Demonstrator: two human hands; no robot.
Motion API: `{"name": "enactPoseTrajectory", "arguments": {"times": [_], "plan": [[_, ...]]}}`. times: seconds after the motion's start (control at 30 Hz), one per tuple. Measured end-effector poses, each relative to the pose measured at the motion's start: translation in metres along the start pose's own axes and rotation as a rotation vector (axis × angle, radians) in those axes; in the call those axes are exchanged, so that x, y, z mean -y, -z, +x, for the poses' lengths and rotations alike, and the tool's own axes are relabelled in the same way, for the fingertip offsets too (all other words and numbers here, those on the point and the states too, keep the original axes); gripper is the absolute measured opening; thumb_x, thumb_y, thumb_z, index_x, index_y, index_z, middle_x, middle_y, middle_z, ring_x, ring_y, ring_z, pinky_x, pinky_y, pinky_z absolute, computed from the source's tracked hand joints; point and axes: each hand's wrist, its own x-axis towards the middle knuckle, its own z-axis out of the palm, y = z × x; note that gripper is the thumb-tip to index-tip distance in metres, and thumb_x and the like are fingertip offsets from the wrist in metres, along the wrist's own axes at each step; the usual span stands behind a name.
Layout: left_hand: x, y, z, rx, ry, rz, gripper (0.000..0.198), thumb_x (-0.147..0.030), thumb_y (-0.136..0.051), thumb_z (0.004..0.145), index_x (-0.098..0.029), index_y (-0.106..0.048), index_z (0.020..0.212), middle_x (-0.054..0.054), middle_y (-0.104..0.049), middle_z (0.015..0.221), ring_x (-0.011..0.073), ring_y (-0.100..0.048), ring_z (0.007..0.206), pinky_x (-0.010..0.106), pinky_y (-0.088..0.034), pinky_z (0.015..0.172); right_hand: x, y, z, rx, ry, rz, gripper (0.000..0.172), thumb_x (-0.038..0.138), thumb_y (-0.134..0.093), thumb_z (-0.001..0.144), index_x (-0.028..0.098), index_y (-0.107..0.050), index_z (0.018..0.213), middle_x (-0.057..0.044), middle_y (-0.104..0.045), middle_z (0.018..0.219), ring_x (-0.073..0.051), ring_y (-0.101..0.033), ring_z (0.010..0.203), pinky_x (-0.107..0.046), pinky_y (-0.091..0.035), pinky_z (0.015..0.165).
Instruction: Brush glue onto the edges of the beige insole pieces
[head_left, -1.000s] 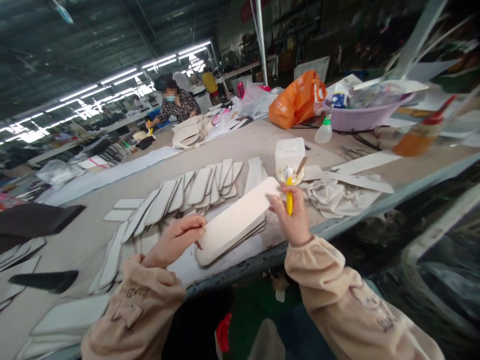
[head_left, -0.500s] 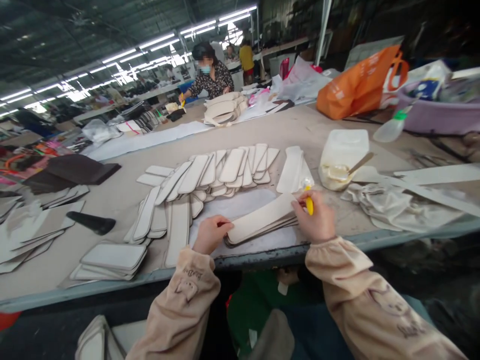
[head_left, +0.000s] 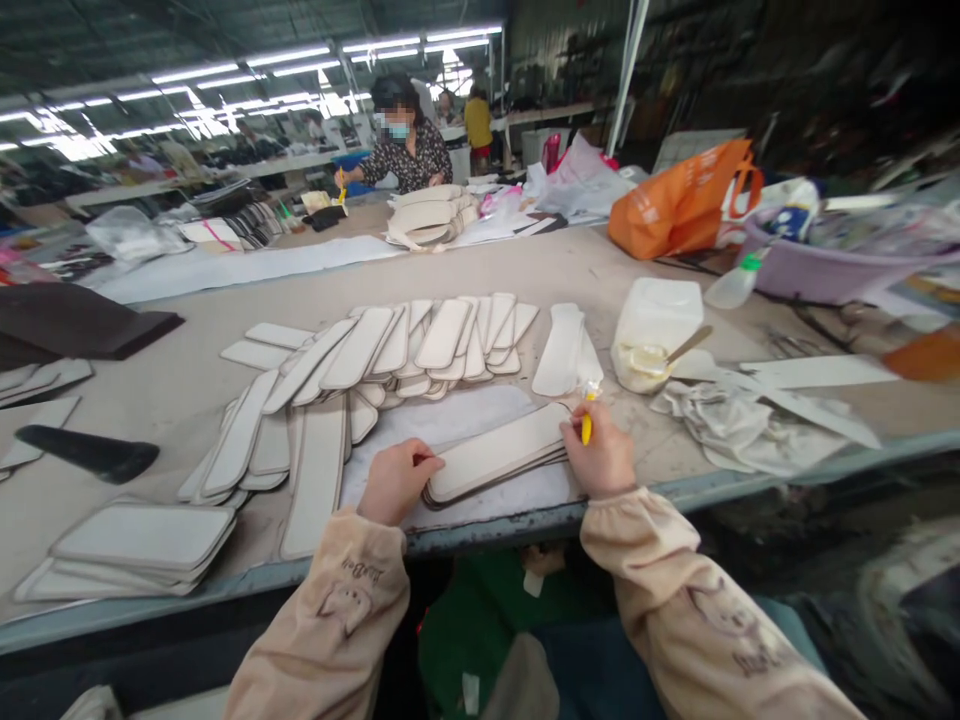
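In front of me lies a small stack of long cream panels (head_left: 502, 455) with rounded ends and dark edges. My left hand (head_left: 397, 482) is closed, thumb and fingers pinched at the left end of the top panel. At the other end, my right hand (head_left: 602, 455) grips a small brush (head_left: 587, 425) with a yellow handle, its pale tip pointing away from me. The fingertips of that hand also touch the right end of the top panel. Under the stack is a whitish sheet (head_left: 480, 408). Many similar panels (head_left: 360, 350) fan out behind and to the left.
A cut-open white jug (head_left: 656, 315) with a stick in it stands right, near a crumpled cloth (head_left: 742, 425). An orange bag (head_left: 679, 205) and a purple basin (head_left: 840, 262) are behind. A dark tapered tool (head_left: 90, 452) lies left. Across the table a co-worker (head_left: 420, 155) holds a yellow-handled tool.
The view has swung, shifting the table's things. The top panel's right end has come down onto the stack between my hands. Both hands keep their hold.
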Motion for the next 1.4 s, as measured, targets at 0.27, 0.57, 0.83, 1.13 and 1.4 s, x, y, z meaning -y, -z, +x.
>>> {"name": "enactPoseTrajectory", "arguments": {"times": [0.27,0.57,0.83,1.13,1.4], "plan": [[0.003,0.002,-0.002,0.018,-0.048,0.007,0.022,-0.043,-0.056,0.078,-0.024,-0.067,0.076,-0.002,-0.071,0.074,0.0183,-0.062,0.072,0.027,-0.037,0.066,0.001,0.001,0.001,0.019,-0.008,-0.003,0.015,0.026,-0.055,0.079,0.023,-0.054,0.093,-0.001,-0.067,0.081,-0.02,-0.064,0.07,-0.031,-0.046,0.062],[0.0,0.0,-0.001,0.029,-0.017,0.017,0.019,-0.039,-0.056,0.079,-0.023,-0.066,0.078,-0.002,-0.07,0.077,0.0169,-0.06,0.074,0.026,-0.036,0.067,0.002,-0.001,-0.001,0.01,0.025,-0.048,0.016,0.022,-0.053,0.08,0.021,-0.055,0.096,-0.002,-0.067,0.083,-0.018,-0.065,0.074,-0.028,-0.047,0.065],[0.006,-0.004,0.003,0.037,0.005,0.036,0.026,-0.04,-0.057,0.08,-0.022,-0.065,0.097,-0.001,-0.068,0.077,0.0166,-0.059,0.072,0.026,-0.037,0.067,0.002,-0.002,-0.002,-0.005,0.058,-0.129,0.018,0.019,-0.056,0.082,0.021,-0.055,0.099,-0.003,-0.068,0.089,-0.019,-0.065,0.075,-0.029,-0.048,0.064],[0.008,-0.006,0.006,0.068,-0.04,0.094,0.029,-0.041,-0.051,0.083,-0.02,-0.066,0.096,0.001,-0.066,0.078,0.0173,-0.059,0.073,0.027,-0.037,0.067,0.041,0.003,-0.026,0.132,0.618,0.057,0.008,0.016,-0.05,0.089,0.02,-0.057,0.092,-0.01,-0.064,0.118,-0.02,-0.054,0.12,-0.038,-0.04,0.105],[0.009,-0.006,0.007,0.096,-0.05,0.118,0.029,-0.042,-0.048,0.084,-0.02,-0.063,0.097,0.001,-0.065,0.078,0.018,-0.058,0.072,0.027,-0.037,0.066,0.041,-0.01,-0.044,0.348,0.572,-0.022,0.018,0.037,-0.057,0.09,0.021,-0.056,0.096,-0.012,-0.066,0.116,-0.025,-0.048,0.129,-0.047,-0.035,0.108]]}}
